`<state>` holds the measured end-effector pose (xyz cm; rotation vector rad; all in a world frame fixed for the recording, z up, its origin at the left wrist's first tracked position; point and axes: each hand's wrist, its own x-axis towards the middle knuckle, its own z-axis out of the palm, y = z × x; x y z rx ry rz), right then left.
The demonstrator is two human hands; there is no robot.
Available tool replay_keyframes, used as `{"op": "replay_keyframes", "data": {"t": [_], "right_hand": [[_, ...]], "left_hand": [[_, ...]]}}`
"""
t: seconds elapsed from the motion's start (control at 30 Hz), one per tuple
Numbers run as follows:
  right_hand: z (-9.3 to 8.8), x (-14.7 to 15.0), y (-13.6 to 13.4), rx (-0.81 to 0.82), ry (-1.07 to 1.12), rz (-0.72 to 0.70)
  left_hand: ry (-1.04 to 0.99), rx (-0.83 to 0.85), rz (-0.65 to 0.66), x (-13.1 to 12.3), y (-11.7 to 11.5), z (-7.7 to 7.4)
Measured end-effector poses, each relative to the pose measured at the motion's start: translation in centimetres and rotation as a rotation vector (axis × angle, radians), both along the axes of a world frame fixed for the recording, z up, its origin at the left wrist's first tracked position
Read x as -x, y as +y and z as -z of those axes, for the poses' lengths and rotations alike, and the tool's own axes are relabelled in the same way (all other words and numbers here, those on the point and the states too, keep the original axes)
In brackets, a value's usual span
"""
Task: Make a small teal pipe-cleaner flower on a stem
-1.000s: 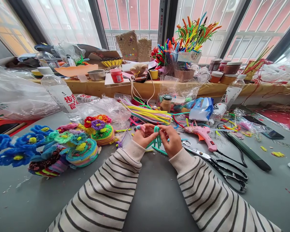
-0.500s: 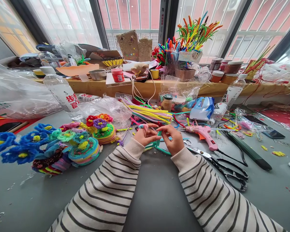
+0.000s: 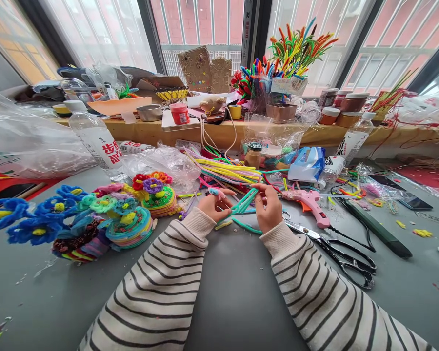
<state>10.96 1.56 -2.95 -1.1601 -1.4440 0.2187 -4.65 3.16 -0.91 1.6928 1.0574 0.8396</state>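
I hold a small bunch of teal pipe cleaners point(image 3: 242, 204) between my two hands, a little above the table point(image 3: 234, 292), in the middle of the scene. My left hand point(image 3: 214, 204) is closed on the lower end, with thumb and fingers pinched together. My right hand point(image 3: 269, 210) pinches the upper end with thumb and first finger, and the other fingers are curled. The bunch is slanted, with its far end higher and to the right. One more teal piece point(image 3: 247, 227) lies on the table just under my hands.

To do this well, I think I must grip the strands close together, so that they lie side by side and do not cross. I should press with the soft part of the fingers, because the wire ends can prick. I judge it better to bend slowly, since a sharp kink in such wire is hard to take out.

The table is grey and smooth, with small cut bits on it. To the right, near my right hand, lie a pink glue gun point(image 3: 307, 201) and black scissors point(image 3: 338, 256). To the left are blue flowers point(image 3: 29, 219) and round colourful discs point(image 3: 129, 228). Farther away lie a bundle of pipe cleaners point(image 3: 227, 171) and a water bottle point(image 3: 95, 139). At the far side a wooden sill point(image 3: 149, 131) carries pots and jars, under big windows point(image 3: 205, 24) full of daylight.
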Motion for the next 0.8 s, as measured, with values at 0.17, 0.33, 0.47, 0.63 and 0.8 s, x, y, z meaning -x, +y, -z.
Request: {"op": "replay_keyframes", "data": {"t": [0.17, 0.33, 0.47, 0.63, 0.8], "right_hand": [[0.0, -0.5, 0.2, -0.034, 0.057, 0.115], [-0.4, 1.0, -0.9, 0.020, 0.021, -0.227], [-0.4, 1.8, -1.4, 0.120, 0.093, -0.296], [-0.2, 1.8, -1.1, 0.185, 0.123, -0.314], [0.0, 1.8, -0.9, 0.240, 0.073, -0.318]], "left_hand": [[-0.059, -0.005, -0.132, 0.1, 0.2, -0.5], [-0.091, -0.126, -0.281, -0.1, 0.1, -0.8], [-0.051, -0.185, -0.256, -0.7, -0.4, -0.6], [0.052, -0.313, -0.279, -1.1, -0.6, 0.0], [0.063, -0.334, -0.287, -1.1, -0.7, 0.2]]}}
